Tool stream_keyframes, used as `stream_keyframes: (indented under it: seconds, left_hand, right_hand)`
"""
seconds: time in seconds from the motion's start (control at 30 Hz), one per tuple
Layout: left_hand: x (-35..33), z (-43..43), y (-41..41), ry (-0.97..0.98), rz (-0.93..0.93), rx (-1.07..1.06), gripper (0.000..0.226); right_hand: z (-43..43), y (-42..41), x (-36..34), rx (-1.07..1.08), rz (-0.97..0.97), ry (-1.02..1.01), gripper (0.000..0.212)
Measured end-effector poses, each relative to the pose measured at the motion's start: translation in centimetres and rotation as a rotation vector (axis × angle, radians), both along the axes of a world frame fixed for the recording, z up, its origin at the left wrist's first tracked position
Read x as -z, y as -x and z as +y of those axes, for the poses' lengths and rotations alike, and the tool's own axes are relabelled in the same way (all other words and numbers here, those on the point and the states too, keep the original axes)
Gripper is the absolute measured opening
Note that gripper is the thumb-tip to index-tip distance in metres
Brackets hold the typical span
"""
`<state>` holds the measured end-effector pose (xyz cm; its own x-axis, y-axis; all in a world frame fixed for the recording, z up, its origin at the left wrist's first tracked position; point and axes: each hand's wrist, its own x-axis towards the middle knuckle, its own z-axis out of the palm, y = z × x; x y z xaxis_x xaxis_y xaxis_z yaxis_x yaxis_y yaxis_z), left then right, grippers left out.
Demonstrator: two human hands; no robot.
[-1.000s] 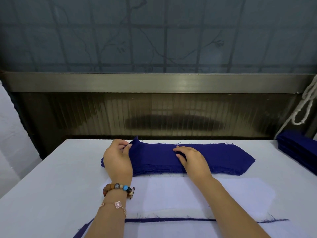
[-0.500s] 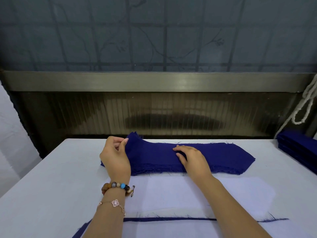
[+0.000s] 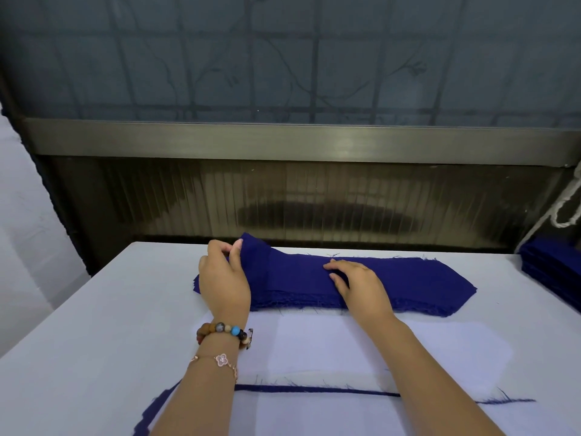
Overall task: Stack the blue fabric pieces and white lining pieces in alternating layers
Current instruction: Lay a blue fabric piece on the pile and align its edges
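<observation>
A pile of blue fabric pieces [image 3: 418, 281] lies across the middle of the white table [image 3: 94, 325]. My left hand [image 3: 223, 278] pinches the left corner of the top blue piece and lifts it off the pile. My right hand [image 3: 361, 287] rests on the pile's middle with its fingers laid on the cloth. A white lining piece [image 3: 314, 347] lies flat in front of the pile, under my forearms. Nearer to me, a blue piece's edge [image 3: 314, 389] shows as a thin strip under a white lining piece [image 3: 314, 413].
A second stack of blue fabric [image 3: 553, 265] sits at the table's far right edge. A white cord [image 3: 566, 209] hangs above it. A ribbed dark panel [image 3: 314, 199] and a metal sill [image 3: 283, 140] stand right behind the table.
My left hand has raised the pinched corner of the top blue piece higher and slightly leftward. My right hand has stayed on the pile.
</observation>
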<state>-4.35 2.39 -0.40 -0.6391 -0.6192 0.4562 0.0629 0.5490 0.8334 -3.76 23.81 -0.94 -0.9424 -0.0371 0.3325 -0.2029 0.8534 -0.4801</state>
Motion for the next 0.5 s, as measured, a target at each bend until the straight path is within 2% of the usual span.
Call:
stream_keyframes:
  seconds: [0.1,0.17,0.27,0.33,0.4,0.5]
  left_hand:
    - [-0.16,0.19,0.19,-0.119,0.01,0.079,0.028]
    - [-0.07,0.26,0.36,-0.195,-0.045,0.193,0.03]
    - [0.42,0.13,0.53,-0.076,-0.13,0.272,0.04]
    - [0.43,-0.01,0.51,-0.002,-0.098,0.218,0.026]
    - [0.31,-0.22,0.48,-0.097,-0.02,0.19,0.011]
    - [0.02,-0.47,0.56,-0.328,0.011,0.234,0.011]
  right_hand:
    - [-0.02,-0.01,-0.07,-0.004,0.007,0.002,0.032]
    - [-0.06,-0.04,-0.11,-0.006,0.005,0.001,0.032]
    - [-0.05,-0.1,-0.19,-0.014,0.011,-0.003,0.032]
    - [-0.06,-0.14,-0.21,-0.022,0.016,-0.006,0.032]
    - [-0.14,-0.06,-0.21,-0.025,0.031,-0.025,0.032]
    - [-0.32,0.07,-0.43,0.001,0.053,-0.001,0.044]
